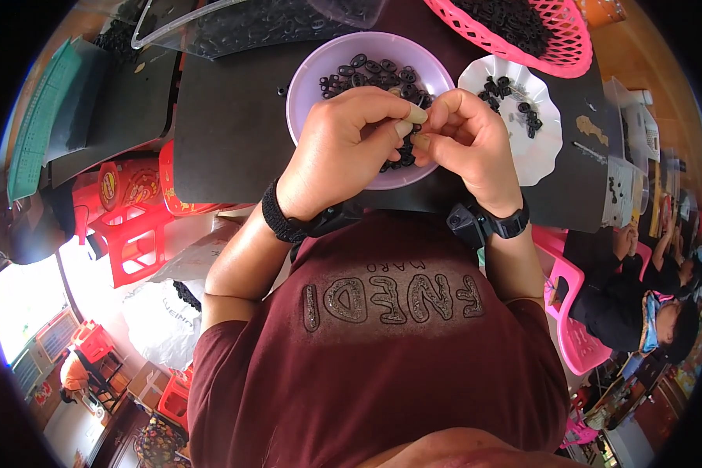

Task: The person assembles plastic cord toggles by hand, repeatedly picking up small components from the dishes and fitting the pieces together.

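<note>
Over the lavender bowl [295, 101], my two hands meet fingertip to fingertip. My left hand [339, 148] is closed in a pinch, its thumb and index tips pale as if covered, on a small black part [416, 129]. Close against it, my right hand [476, 148] pinches with thumb and forefinger; what lies between them is too small to make out. Loose black oval pieces [370, 69] fill the bowl beneath. To the right, a white scalloped plate [544, 152] carries black pieces in small clusters and some tiny clear bits.
A pink lattice basket [573, 58] heaped with black pieces stands at the far right. Behind the bowl is a clear plastic bin [210, 43] of dark parts. The dark table [226, 132] ends before my body. Red stools [136, 246] stand left; other people sit at right.
</note>
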{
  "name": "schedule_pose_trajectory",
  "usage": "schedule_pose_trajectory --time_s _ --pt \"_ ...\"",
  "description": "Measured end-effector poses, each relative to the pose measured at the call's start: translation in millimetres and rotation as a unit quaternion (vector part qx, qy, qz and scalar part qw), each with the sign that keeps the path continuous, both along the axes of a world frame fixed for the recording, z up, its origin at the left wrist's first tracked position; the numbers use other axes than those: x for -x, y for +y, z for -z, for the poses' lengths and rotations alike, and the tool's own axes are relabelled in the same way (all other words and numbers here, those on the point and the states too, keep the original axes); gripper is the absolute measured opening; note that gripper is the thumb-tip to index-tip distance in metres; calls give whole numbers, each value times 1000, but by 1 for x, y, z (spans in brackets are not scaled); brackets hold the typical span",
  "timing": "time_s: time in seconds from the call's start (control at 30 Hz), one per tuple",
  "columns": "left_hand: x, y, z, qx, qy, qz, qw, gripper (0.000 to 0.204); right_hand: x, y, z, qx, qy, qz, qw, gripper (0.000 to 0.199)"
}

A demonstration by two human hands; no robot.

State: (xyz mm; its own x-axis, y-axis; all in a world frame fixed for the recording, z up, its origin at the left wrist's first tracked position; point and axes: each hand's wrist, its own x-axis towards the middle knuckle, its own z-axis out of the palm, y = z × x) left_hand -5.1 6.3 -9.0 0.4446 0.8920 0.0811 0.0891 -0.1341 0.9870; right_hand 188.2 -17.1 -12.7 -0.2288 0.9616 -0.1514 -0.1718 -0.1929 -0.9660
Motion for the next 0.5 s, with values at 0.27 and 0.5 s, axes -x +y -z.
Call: schedule_pose_trajectory --time_s 0.27,0.5 --pt "4 9 -7 88 -36 -13 995 20 -11 5 1 -64 4 -38 997 23" --pt "4 20 -16 74 25 18 997 21 -4 16 1 -83 -26 -38 995 26"
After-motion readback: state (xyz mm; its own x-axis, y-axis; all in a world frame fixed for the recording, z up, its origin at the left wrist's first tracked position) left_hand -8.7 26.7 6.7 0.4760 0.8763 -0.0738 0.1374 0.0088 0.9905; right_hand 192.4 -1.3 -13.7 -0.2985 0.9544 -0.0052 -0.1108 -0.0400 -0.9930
